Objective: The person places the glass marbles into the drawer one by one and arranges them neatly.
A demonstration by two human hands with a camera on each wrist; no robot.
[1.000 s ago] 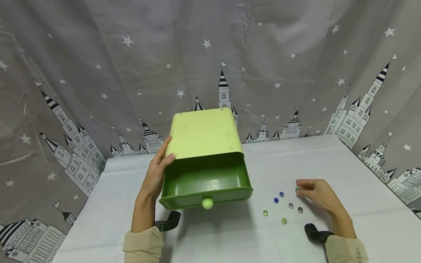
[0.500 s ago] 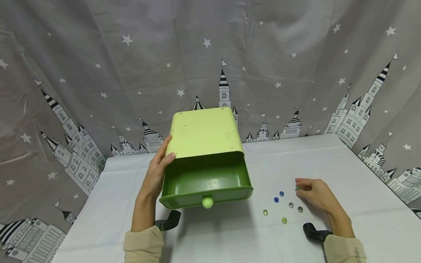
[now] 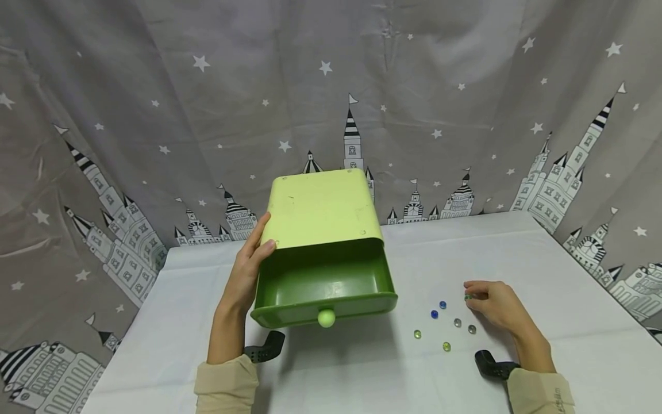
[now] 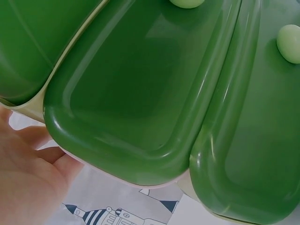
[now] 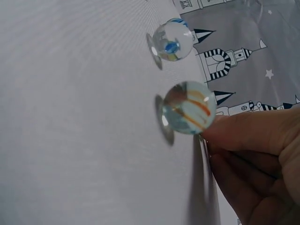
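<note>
My left hand [image 3: 244,273] grips the left side of a small chest of drawers with a pale yellow-green casing [image 3: 323,210]. Its top drawer [image 3: 326,307], dark green with a round light knob, is pulled out and bare inside. In the left wrist view, my left fingers [image 4: 35,136] lie along the casing's edge, beside the lower drawer fronts [image 4: 126,98]. Right of the chest, my right hand [image 3: 496,305] pinches a green marble [image 3: 468,297] between thumb and fingers, low over the table. In the right wrist view, a clear orange-streaked marble [image 5: 190,108] overlaps the thumb tip.
Several marbles lie left of and in front of my right hand: blue ones [image 3: 434,314], greyish clear ones [image 3: 457,323] and yellow-green ones [image 3: 447,347]. A white cloth [image 3: 517,247] covers the table. A grey curtain [image 3: 414,86] with castles and stars hangs behind.
My right hand has shifted very slightly left, and the green marble shows a bit more between its fingertips. The left hand and the chest of drawers hold still.
</note>
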